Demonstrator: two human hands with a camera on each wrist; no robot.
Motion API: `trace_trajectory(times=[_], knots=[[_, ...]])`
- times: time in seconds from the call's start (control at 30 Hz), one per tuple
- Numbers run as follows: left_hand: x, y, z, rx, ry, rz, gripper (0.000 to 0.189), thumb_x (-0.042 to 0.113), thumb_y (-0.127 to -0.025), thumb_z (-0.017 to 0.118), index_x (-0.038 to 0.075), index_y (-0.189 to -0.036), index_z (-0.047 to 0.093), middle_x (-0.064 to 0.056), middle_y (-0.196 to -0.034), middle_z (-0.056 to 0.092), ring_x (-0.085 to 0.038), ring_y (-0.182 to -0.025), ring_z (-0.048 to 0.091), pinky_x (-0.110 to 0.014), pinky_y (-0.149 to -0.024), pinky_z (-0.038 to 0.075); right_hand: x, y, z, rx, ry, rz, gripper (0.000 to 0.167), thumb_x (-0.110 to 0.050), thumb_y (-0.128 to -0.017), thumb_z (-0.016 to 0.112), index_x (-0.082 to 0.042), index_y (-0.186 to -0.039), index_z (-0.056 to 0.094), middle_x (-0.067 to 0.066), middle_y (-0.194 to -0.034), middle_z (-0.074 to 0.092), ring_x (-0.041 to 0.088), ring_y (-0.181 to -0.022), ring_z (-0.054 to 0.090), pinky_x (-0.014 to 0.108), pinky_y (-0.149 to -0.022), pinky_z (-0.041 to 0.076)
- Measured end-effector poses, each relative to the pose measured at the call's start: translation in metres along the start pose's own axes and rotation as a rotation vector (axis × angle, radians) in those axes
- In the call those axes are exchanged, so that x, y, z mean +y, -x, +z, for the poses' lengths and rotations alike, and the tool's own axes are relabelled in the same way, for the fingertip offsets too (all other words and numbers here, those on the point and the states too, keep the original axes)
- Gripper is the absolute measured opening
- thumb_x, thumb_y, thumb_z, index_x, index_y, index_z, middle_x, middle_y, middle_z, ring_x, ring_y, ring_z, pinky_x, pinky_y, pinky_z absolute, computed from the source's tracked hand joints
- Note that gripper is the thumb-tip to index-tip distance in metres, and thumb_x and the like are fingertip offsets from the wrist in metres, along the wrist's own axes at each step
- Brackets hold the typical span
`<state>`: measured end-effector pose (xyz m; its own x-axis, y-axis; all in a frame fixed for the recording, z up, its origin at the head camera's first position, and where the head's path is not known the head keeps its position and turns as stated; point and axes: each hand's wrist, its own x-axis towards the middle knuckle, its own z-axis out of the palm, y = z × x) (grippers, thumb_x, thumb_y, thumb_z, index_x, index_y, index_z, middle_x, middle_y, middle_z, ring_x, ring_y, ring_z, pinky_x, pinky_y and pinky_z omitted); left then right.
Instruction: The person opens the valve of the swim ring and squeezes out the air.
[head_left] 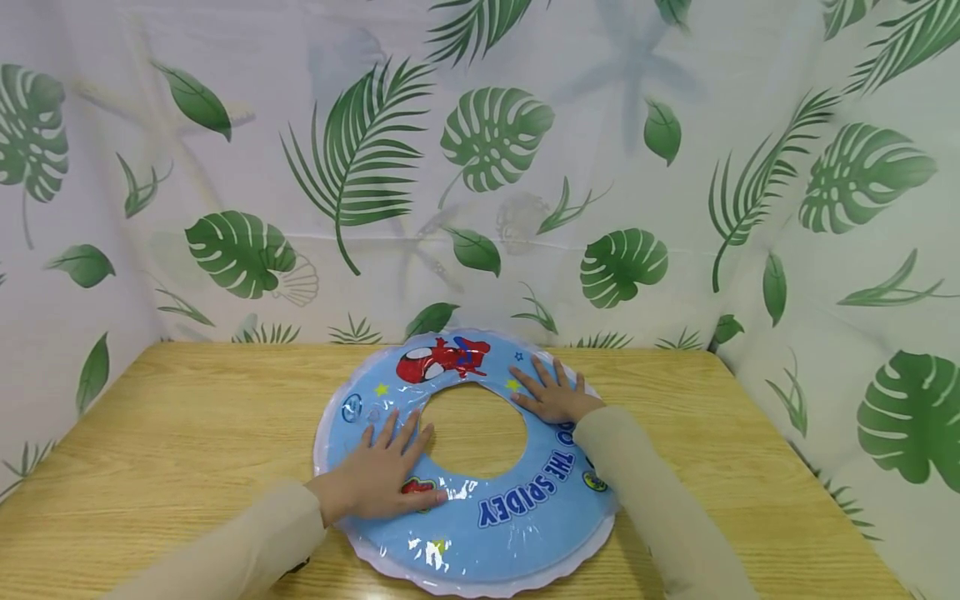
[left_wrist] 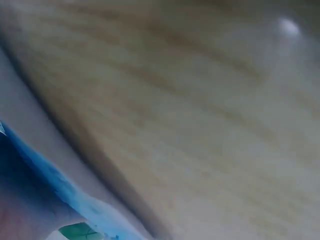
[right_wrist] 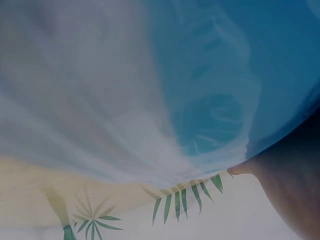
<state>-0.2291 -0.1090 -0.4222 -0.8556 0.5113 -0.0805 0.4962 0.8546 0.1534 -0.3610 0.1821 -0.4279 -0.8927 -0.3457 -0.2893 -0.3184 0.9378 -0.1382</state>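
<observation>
A light-blue inflatable swim ring (head_left: 480,542) with a pale scalloped edge lies flat on the wooden table. A red cartoon figure is printed at its far side, and blue lettering curves along its right. My left hand (head_left: 382,477) rests on the ring's left part, fingers spread toward the hole. On the upper right part lies my right hand (head_left: 553,395), its fingers also spread. In the left wrist view the ring's edge (left_wrist: 65,185) shows at the lower left above the table. The right wrist view is filled mostly by the ring's shiny blue side (right_wrist: 285,65).
The wooden table (head_left: 187,425) extends on both sides of the ring and shows through its hole. White cloth with green leaf prints (head_left: 525,267) hangs behind the table and along both sides. A small dark object (head_left: 297,567) peeks out beneath the left sleeve.
</observation>
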Motion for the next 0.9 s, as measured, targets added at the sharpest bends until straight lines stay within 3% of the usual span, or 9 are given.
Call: trace_trajectory(times=[0.43, 0.7, 0.9], knots=[[0.0031, 0.0028, 0.0084, -0.102, 0.019, -0.046, 0.097, 0.079, -0.076, 0.033, 0.019, -0.148, 0.007, -0.014, -0.155, -0.003, -0.044, -0.138, -0.007, -0.068, -0.104, -0.003, -0.0013, 0.0001, 0.0002, -0.016, -0.003, 0.012, 0.062, -0.058, -0.094, 0.020, -0.032, -0.147, 0.001, 0.009, -0.154, -0.012, 0.040, -0.138, -0.014, 0.067, -0.104, -0.005], [0.0066, 0.0021, 0.0018, -0.149, 0.026, -0.055, 0.097, 0.078, -0.078, 0.034, 0.019, -0.148, 0.005, -0.014, -0.154, -0.005, -0.044, -0.138, -0.007, -0.069, -0.103, -0.002, -0.0020, 0.0041, -0.0035, -0.015, 0.009, 0.003, 0.062, -0.057, -0.095, 0.020, -0.031, -0.147, 0.001, 0.011, -0.154, -0.011, 0.041, -0.138, -0.013, 0.067, -0.104, -0.004], [0.0062, 0.0002, 0.0009, -0.159, 0.017, -0.069, 0.098, 0.079, -0.076, 0.034, 0.019, -0.148, 0.005, -0.014, -0.155, -0.004, -0.045, -0.138, -0.006, -0.070, -0.102, -0.001, -0.0027, 0.0006, -0.0046, 0.050, 0.111, 0.006, 0.062, -0.058, -0.094, 0.023, -0.030, -0.147, 0.007, 0.012, -0.155, -0.001, 0.042, -0.139, -0.005, 0.067, -0.104, -0.003]])
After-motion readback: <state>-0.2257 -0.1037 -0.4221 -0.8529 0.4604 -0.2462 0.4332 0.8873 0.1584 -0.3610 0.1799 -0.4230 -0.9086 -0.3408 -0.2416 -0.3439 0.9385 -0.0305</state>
